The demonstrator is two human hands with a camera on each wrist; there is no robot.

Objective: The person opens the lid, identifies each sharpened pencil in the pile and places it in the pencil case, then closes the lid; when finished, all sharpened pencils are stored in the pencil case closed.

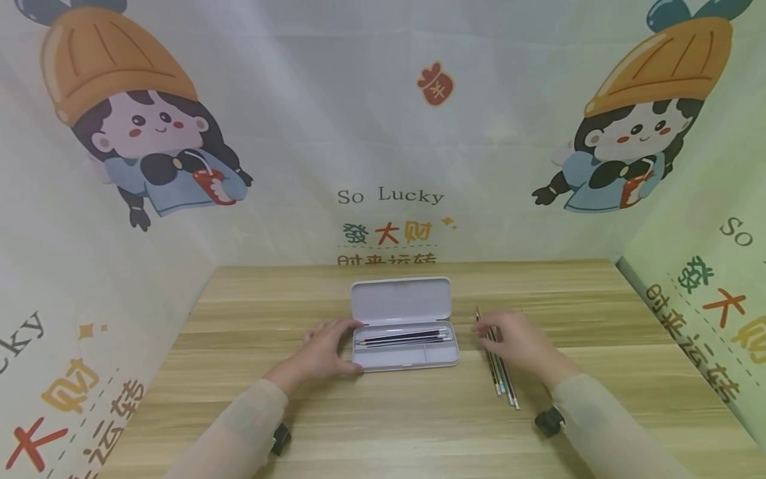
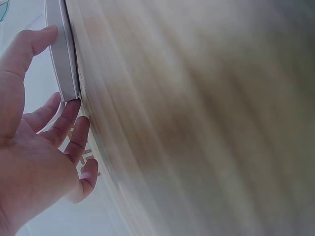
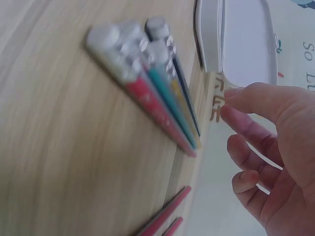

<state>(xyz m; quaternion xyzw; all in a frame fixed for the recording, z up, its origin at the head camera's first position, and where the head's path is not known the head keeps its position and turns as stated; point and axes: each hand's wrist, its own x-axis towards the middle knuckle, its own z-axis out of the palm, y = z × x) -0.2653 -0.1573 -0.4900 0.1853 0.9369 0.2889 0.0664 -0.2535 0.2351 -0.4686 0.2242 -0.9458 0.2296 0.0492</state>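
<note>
A white pencil case [image 1: 383,360] lies on the table with its lid [image 1: 401,299] raised at the back. Several dark pencils [image 1: 407,338] rest in its long rear compartment. My left hand [image 1: 320,349] holds the left end of the case, thumb at the front corner and fingers at the back; the left wrist view shows the thumb [image 2: 39,39] bent against its side. Right of the case, my right hand [image 1: 517,339] hovers over several loose pencils [image 1: 505,382], its fingers loosely bent. No pencil shows between thumb and fingers in the right wrist view.
The wood-grain table [image 1: 251,286] meets a printed cloth backdrop [image 1: 299,133] behind and at both sides. Red, teal and yellow pencils with metal-capped ends [image 3: 157,103] lie close below the right wrist camera. A dark wrist camera [image 1: 549,422] sits by the right sleeve.
</note>
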